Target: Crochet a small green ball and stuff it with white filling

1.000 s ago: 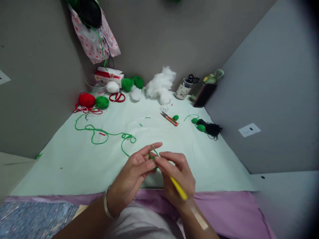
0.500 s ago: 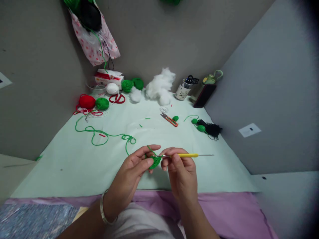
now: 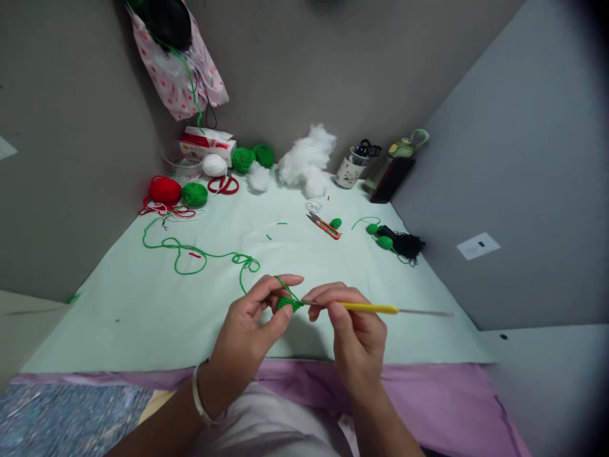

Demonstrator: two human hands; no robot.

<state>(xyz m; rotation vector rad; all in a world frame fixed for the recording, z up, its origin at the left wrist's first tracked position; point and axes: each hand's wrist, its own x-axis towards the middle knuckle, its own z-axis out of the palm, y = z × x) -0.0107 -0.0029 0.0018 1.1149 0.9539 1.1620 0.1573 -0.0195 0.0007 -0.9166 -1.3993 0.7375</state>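
Between the thumb and fingers of my left hand [image 3: 252, 324] is a small green crochet piece [image 3: 288, 304], partly hidden by the fingers. Green yarn passes over the raised left index finger and down to the work. My right hand [image 3: 356, 330] grips a crochet hook [image 3: 371, 308] with a yellow handle and metal ends. The hook's left tip meets the right edge of the crochet piece; its other end sticks out to the right. A loose strand of green yarn [image 3: 214, 256] trails over the table to the left hand.
Orange thread snips [image 3: 324, 226] lie beyond the hands beside a small green piece [image 3: 335, 223]. Red yarn [image 3: 164, 190], green balls, red-handled scissors [image 3: 223, 185] and white stuffing [image 3: 308, 162] line the back. At right are black yarn [image 3: 404, 244], a pen cup [image 3: 349, 170] and a phone [image 3: 394, 180].
My right hand has shifted slightly right, and the crochet hook has slid right with its far end tilting downward. The crochet piece has turned and moved a little left in my left hand.
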